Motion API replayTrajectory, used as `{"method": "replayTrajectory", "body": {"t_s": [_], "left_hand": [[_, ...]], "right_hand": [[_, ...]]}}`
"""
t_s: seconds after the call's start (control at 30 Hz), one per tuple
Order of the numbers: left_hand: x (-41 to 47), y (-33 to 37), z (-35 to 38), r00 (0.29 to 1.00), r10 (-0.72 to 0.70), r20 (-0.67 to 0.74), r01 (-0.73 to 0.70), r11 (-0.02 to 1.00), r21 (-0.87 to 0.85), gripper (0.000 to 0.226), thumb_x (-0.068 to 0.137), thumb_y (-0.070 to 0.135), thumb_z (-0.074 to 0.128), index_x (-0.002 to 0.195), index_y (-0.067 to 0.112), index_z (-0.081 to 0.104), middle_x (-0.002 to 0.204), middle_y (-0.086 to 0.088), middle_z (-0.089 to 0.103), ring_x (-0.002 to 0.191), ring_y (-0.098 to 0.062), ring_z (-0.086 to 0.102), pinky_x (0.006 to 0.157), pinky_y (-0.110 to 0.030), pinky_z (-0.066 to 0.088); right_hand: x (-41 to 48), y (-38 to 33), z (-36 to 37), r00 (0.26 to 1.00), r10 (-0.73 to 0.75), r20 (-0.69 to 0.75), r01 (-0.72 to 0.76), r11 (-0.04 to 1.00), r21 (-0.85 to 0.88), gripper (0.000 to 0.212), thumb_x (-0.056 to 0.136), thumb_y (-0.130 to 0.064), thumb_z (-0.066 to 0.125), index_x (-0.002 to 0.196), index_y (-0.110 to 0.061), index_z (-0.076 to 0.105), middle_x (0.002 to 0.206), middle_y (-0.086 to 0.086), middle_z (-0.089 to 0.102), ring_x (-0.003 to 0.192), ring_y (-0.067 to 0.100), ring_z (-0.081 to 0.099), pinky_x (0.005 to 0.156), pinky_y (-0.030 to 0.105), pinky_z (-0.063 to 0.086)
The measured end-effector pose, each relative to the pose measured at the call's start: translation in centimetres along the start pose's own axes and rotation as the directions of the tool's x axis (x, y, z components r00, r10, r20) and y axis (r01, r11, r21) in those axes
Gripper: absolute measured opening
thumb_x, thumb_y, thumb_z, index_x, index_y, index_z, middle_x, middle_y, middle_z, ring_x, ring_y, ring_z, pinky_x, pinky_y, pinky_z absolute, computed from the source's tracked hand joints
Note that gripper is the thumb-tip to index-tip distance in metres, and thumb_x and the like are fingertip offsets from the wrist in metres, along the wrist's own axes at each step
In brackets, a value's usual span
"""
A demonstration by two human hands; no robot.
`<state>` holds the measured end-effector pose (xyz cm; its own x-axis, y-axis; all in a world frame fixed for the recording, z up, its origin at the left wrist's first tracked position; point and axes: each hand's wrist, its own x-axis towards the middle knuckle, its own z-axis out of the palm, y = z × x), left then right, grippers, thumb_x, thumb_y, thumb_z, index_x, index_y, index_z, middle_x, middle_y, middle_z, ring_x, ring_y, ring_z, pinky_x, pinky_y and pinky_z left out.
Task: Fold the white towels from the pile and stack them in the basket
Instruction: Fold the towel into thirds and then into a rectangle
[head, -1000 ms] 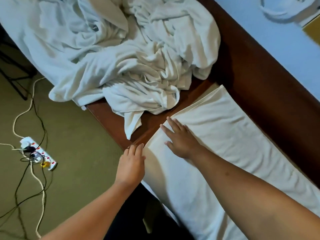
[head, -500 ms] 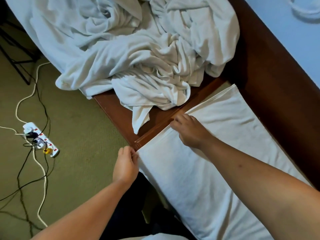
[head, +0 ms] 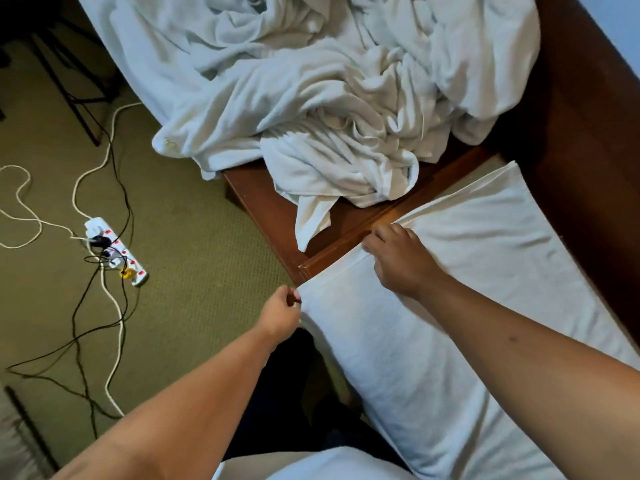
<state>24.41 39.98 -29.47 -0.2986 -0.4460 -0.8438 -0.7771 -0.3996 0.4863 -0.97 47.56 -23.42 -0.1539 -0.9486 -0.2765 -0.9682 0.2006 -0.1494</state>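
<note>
Far left, on the green carpet: a white power strip with several plugs in it, and white and black cords looping round it. Moving right: your left hand sits just off the near corner of the brown wooden table, fingers curled, thumb and fingertips pinching the left corner of the flat towel. Above and behind that, the pile of white towels lies crumpled over the far part of the table. Part of it hangs over the table's left edge, and one tail points toward the flat towel without touching it; bare wood shows between them. Right of centre: your right hand is knuckles-up on the flat towel's short far edge, fingers curled down round that edge. The fingertips are hidden, so you cannot tell how deep the grip goes. Both hands hold the same edge, the left at the corner, the right about midway along. The flat towel is spread smooth in a long band, running from that edge toward the lower right of the view and passing under your right forearm. Dark wood borders it along the right.
</note>
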Motion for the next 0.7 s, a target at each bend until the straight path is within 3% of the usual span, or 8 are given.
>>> {"method": "replayTrajectory", "body": {"t_s": [0.13,0.2,0.27,0.3,0.37,0.43,0.6,0.7], "left_hand": [[0.9,-1.1,-0.4,0.995,-0.007,0.096,-0.002,0.996,0.091,0.051,0.09,0.023,0.068,0.137,0.019,0.049,0.126,0.001,0.059,0.114,-0.021,0.059,0.095,-0.034,0.049],[0.5,-0.3,-0.2,0.987,0.059,-0.152,-0.05,0.997,0.06,0.049,0.089,0.024,0.066,0.134,0.016,0.049,0.13,0.003,0.053,0.118,-0.019,0.055,0.101,-0.039,0.048],[-0.3,0.8,0.2,0.877,0.247,-0.413,-0.186,0.966,0.182,0.034,0.086,0.013,0.058,0.12,0.015,0.053,0.125,-0.001,0.05,0.116,-0.021,0.051,0.102,-0.042,0.044],[-0.9,1.4,0.5,0.802,0.408,-0.437,-0.294,0.905,0.306,0.028,0.084,0.012,0.057,0.111,0.015,0.054,0.12,-0.003,0.049,0.113,-0.021,0.048,0.099,-0.04,0.041],[-2.0,2.6,1.6,0.657,0.701,-0.279,-0.509,0.685,0.521,0.022,0.082,0.016,0.055,0.104,0.017,0.057,0.114,-0.001,0.052,0.106,-0.023,0.048,0.09,-0.039,0.037],[-2.3,3.9,3.2,0.592,0.802,-0.075,-0.587,0.493,0.642,0.029,0.082,0.023,0.051,0.11,0.02,0.061,0.115,0.002,0.056,0.106,-0.024,0.051,0.091,-0.04,0.037],[-1.0,7.8,7.1,0.631,0.776,-0.008,-0.488,0.405,0.773,0.04,0.087,0.033,0.061,0.124,0.018,0.06,0.117,-0.001,0.058,0.103,-0.029,0.056,0.091,-0.044,0.041],[-0.3,10.1,8.6,0.636,0.77,-0.054,-0.47,0.441,0.765,0.037,0.087,0.037,0.066,0.117,0.016,0.064,0.112,-0.005,0.059,0.101,-0.031,0.056,0.086,-0.044,0.041]], "right_hand": [[0.2,-2.7,0.6,0.992,-0.128,-0.006,0.128,0.987,0.101,0.037,0.071,-0.008,0.06,0.107,-0.018,0.06,0.105,0.002,0.049,0.101,0.026,0.05,0.086,0.037,0.042],[0.3,-3.1,0.8,0.988,-0.153,-0.004,0.152,0.978,0.139,0.042,0.072,-0.008,0.059,0.112,-0.018,0.06,0.11,0.002,0.049,0.105,0.025,0.048,0.086,0.037,0.043],[0.1,-2.4,0.8,0.989,-0.149,-0.015,0.149,0.982,0.117,0.041,0.072,-0.01,0.058,0.112,-0.017,0.059,0.114,0.004,0.05,0.107,0.027,0.048,0.088,0.037,0.044],[-0.1,-1.6,0.8,0.991,-0.132,-0.03,0.134,0.988,0.08,0.04,0.072,-0.012,0.058,0.111,-0.016,0.059,0.115,0.005,0.051,0.107,0.028,0.049,0.089,0.038,0.044],[-0.4,0.4,0.7,0.996,-0.068,-0.058,0.069,0.998,0.006,0.04,0.072,-0.016,0.059,0.111,-0.015,0.059,0.117,0.007,0.053,0.105,0.03,0.051,0.089,0.04,0.046],[-0.8,2.7,0.2,0.998,-0.001,-0.058,-0.002,0.999,-0.044,0.04,0.071,-0.018,0.057,0.111,-0.016,0.059,0.116,0.007,0.055,0.102,0.031,0.053,0.087,0.042,0.047],[-0.7,8.8,-1.9,0.982,0.188,0.028,-0.182,0.971,-0.154,0.043,0.07,-0.015,0.057,0.113,-0.019,0.06,0.116,0.007,0.053,0.104,0.033,0.053,0.086,0.043,0.047],[-0.2,11.6,-2.8,0.953,0.301,0.015,-0.288,0.924,-0.252,0.036,0.069,-0.013,0.063,0.105,-0.018,0.062,0.113,0.009,0.05,0.099,0.034,0.049,0.079,0.042,0.045]]}}
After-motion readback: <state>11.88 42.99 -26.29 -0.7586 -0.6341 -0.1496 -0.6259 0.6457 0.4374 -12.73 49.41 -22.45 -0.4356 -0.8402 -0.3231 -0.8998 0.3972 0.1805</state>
